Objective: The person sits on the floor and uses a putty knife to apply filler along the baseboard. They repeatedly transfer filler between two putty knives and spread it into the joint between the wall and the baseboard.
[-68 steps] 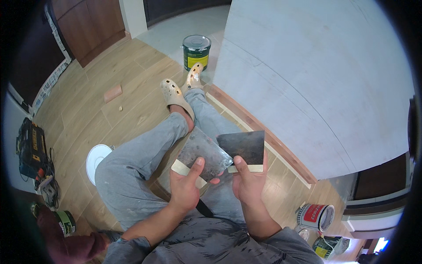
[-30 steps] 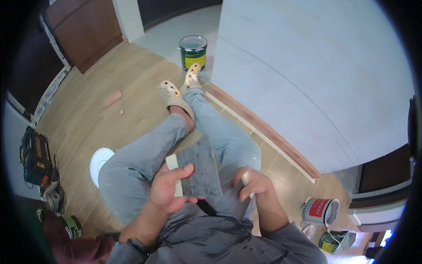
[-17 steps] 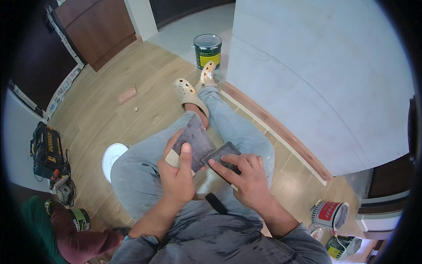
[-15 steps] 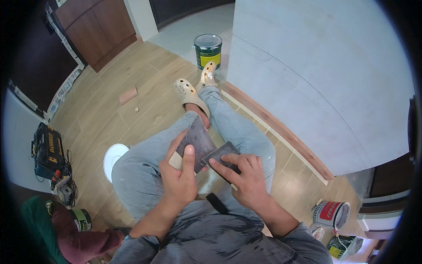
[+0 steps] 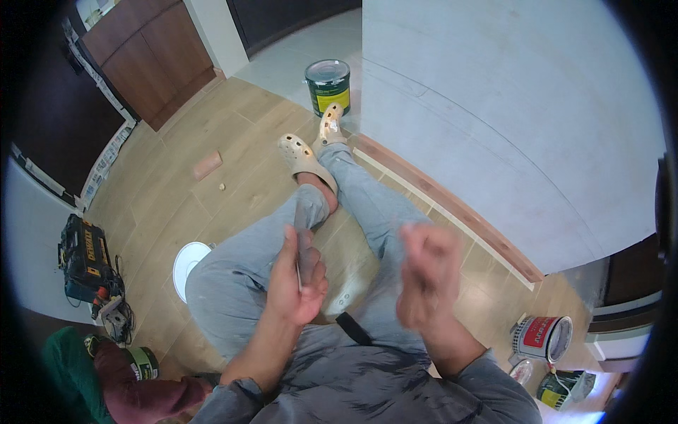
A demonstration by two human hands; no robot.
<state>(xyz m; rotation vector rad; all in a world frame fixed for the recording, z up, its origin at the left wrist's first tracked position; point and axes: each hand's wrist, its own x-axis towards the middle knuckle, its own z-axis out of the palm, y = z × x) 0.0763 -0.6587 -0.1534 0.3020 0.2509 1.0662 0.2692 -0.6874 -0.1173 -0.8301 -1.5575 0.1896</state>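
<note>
My left hand (image 5: 295,286) is closed in front of my left thigh, the thumb pressed against the fingers. Gripped in it is a piece of grey sandpaper (image 5: 304,254), turned nearly edge-on. Whether a second piece lies against it cannot be made out. My right hand (image 5: 428,279) is raised over my right thigh and smeared by motion; its fingers look curled, but anything in them is too blurred to see. I sit with legs stretched out, in grey-blue trousers and beige clogs (image 5: 307,157).
A pale panel (image 5: 494,134) with wooden edging (image 5: 452,205) stands on my right. Beyond my feet is a green paint bucket (image 5: 328,88). More paint cans (image 5: 540,338) stand at lower right. A white lid (image 5: 189,268), tool case (image 5: 86,254) and pinkish block (image 5: 207,165) lie on my left.
My hands have parted: the right has moved up and away to the right from the left. The sandpaper in my left hand has turned from face-up to edge-on.
</note>
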